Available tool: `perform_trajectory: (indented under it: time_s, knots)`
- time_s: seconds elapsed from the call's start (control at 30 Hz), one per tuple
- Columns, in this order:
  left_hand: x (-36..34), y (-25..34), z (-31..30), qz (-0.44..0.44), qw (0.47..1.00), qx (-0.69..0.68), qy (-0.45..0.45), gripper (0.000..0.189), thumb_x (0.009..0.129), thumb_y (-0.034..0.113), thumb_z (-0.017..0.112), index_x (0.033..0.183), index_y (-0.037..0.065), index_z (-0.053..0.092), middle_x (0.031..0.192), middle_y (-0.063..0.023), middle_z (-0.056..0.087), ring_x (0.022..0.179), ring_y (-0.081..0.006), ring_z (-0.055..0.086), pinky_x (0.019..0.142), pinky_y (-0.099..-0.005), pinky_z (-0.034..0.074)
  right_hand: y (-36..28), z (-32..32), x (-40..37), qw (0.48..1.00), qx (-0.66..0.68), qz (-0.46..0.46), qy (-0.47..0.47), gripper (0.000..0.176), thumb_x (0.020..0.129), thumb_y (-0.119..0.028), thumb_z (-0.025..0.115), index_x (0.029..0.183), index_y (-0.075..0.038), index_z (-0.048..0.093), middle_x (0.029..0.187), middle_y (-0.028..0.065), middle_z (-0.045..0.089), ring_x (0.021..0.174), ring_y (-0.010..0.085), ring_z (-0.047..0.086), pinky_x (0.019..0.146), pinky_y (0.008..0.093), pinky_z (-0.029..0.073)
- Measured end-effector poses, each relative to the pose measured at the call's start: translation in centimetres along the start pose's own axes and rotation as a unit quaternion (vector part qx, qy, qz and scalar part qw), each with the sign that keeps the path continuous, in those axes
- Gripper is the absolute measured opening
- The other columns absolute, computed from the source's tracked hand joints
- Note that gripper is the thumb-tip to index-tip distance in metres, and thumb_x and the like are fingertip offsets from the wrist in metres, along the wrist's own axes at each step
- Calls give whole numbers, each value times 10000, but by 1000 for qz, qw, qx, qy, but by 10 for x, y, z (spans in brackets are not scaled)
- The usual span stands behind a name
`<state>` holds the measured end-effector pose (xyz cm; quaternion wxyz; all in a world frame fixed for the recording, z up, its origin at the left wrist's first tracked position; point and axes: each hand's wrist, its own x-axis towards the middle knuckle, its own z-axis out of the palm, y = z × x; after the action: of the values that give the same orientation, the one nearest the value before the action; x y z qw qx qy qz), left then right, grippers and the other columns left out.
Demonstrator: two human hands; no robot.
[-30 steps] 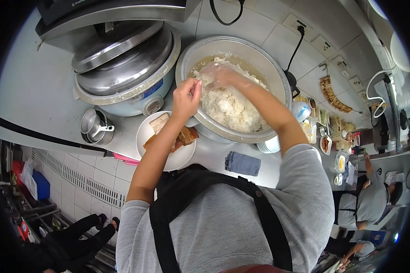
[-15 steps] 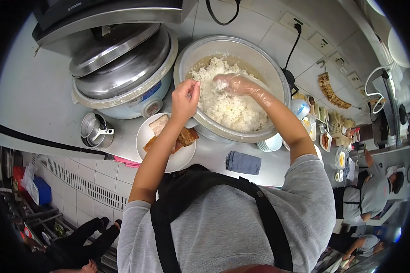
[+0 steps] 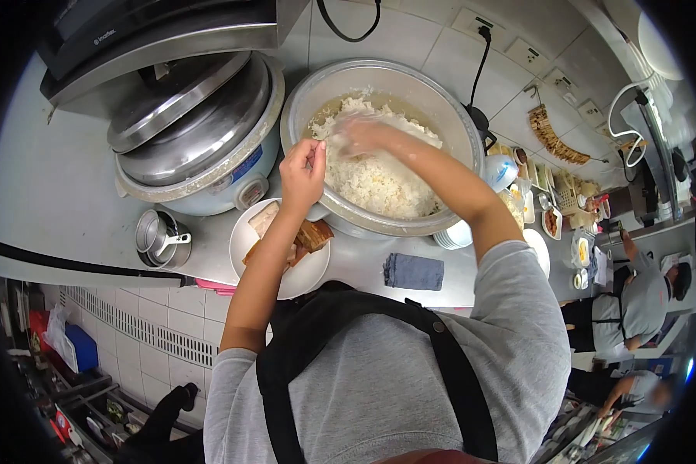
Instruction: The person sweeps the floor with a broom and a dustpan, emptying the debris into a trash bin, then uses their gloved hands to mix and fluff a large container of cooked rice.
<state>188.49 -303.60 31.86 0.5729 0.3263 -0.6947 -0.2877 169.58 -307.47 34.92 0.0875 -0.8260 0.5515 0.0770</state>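
Note:
A wide metal pot [image 3: 301, 89] holds a heap of white rice [image 3: 383, 182]. My right hand [image 3: 361, 135], in a clear plastic glove, is over the upper part of the rice; motion smears its fingers, and what they hold cannot be made out. At the pot's left rim my bare left hand [image 3: 303, 166] is raised with its fingers curled together, and whatever may be in them is hidden. Below my left hand, partly behind the forearm, is a white plate [image 3: 308, 272] with browned meat [image 3: 313, 234] on it. A folded grey cloth [image 3: 414, 272] lies on the counter.
To the left stands a second cooker [image 3: 209, 203] with metal lids [image 3: 209, 131] leaning on it, beside small metal pots [image 3: 161, 238]. Food containers [image 3: 551, 220] line the counter at right. Two people [image 3: 634, 305] work at far right, and another person's leg [image 3: 166, 410] shows at lower left.
My right hand has moved left and slightly up over the rice and is now blurred. My left hand stays curled near the rim. The view has shifted slightly; the person at lower left has moved.

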Motion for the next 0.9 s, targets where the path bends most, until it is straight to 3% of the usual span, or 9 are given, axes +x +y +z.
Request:
perform_trajectory:
  time_s: [0.1, 0.27, 0.4, 0.57, 0.67, 0.73, 0.8, 0.83, 0.9]
  knots:
    - [0, 4, 0, -22, 999, -24, 6, 140, 854, 86, 592, 758, -11, 559, 617, -103, 523, 535, -190, 490, 525, -302, 402, -28, 36, 39, 973, 209, 8, -99, 520, 720, -369, 659, 1167, -111, 596, 1188, 147, 583, 1108, 284, 541, 933, 405, 428]
    - [-2, 1, -1, -17, 1000, -22, 1, 135, 851, 82, 592, 760, -10, 556, 618, -108, 524, 533, -197, 492, 524, -305, 403, -51, 65, 34, 957, 72, -10, -280, 493, 710, -332, 677, 1145, -112, 605, 1151, 145, 597, 1075, 293, 554, 912, 409, 437]
    - [0, 6, -3, -8, 1000, -4, 1, 133, 844, 77, 599, 748, 0, 547, 608, -104, 513, 536, -213, 490, 538, -311, 403, -51, 47, -2, 949, 24, -39, -312, 477, 705, -310, 687, 1133, -113, 610, 1129, 143, 605, 1055, 298, 561, 900, 411, 443]
    - [0, 3, -2, -16, 1000, -17, 4, 135, 838, 74, 604, 740, 4, 544, 601, -101, 506, 537, -218, 492, 538, -316, 397, -17, 32, -54, 948, 203, -225, -101, 345, 745, -59, 614, 1084, -123, 623, 1068, 157, 627, 977, 304, 600, 852, 405, 461]
    - [0, 4, -1, -8, 1000, -18, 4, 138, 840, 75, 603, 737, 3, 545, 601, -99, 508, 532, -208, 487, 528, -312, 389, -5, 26, -65, 958, 241, -89, -131, 375, 739, -19, 608, 1098, -129, 607, 1079, 151, 621, 967, 321, 604, 850, 413, 468]
    - [0, 5, 0, -18, 999, -23, 16, 139, 842, 77, 602, 738, 2, 547, 600, -96, 509, 525, -198, 481, 519, -309, 385, -6, 8, -80, 964, 237, -101, -68, 322, 817, -130, 600, 1138, -128, 577, 1046, 156, 628, 935, 333, 613, 847, 421, 476]
    - [0, 5, 0, -18, 1000, -22, 12, 141, 844, 78, 601, 738, 1, 548, 599, -95, 510, 522, -195, 481, 518, -309, 386, -11, -6, -89, 984, 170, 29, 49, 301, 905, -257, 531, 1169, -114, 553, 1052, 171, 625, 935, 335, 618, 834, 415, 487]
    - [0, 5, 0, -17, 1000, -21, 10, 143, 845, 79, 600, 738, 1, 548, 599, -95, 510, 520, -192, 480, 516, -309, 386, -5, -17, -85, 980, 177, 90, -21, 507, 913, -476, 465, 1241, -93, 515, 1166, 202, 581, 1074, 325, 571, 930, 422, 444]
    - [0, 5, 0, -13, 1000, -20, 10, 146, 846, 81, 600, 736, 0, 548, 600, -96, 511, 519, -193, 480, 515, -309, 386, 13, -17, -83, 985, 143, 96, 2, 551, 895, -521, 460, 1252, -106, 515, 1175, 204, 576, 1086, 331, 562, 943, 421, 435]
